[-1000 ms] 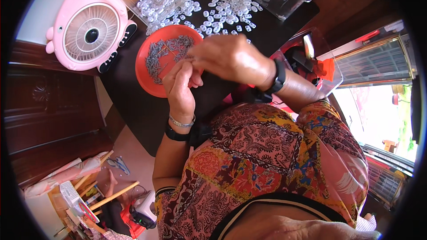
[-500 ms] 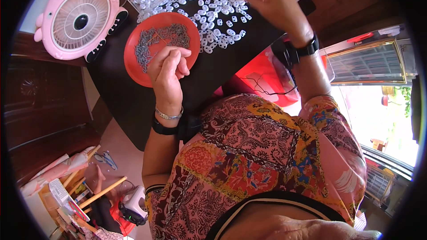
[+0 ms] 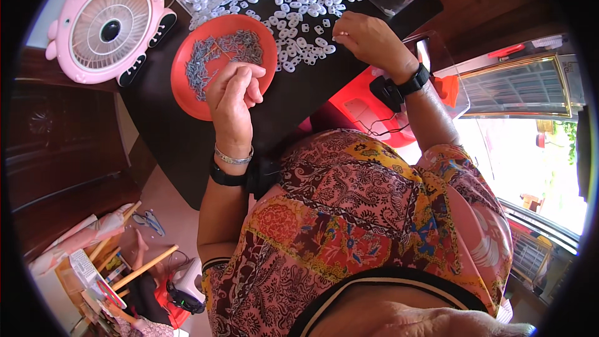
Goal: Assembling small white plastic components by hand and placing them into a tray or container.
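My left hand [image 3: 234, 97] is closed over the near edge of a red plate [image 3: 187, 105], fingers curled and thumb against them; whatever they may hold is hidden. Small grey nails or screws [image 3: 199, 72] lie in the plate in a ring-like heap. To the right, my right hand [image 3: 374, 43] hovers by the table's edge with its fingertips pinched together. Something pale shows at those fingertips, too small to name. Just left of it, small white oval plastic pieces [image 3: 302, 42], many with two holes, are strewn over the dark table [image 3: 187, 156].
A pink fan [image 3: 111, 31] stands left of the plate. Clear plastic boxes [image 3: 399, 0] sit at the far edge, one beside the heaped white pieces. Below the right forearm is a red plastic stool or bin [image 3: 368, 109] with a black cable. A person's bare leg [image 3: 141, 246] shows at lower left.
My right hand has come down and nearer from above the far side of the white pieces, its fingers now clearly pinched. The left hand stays nearly still over the plate.
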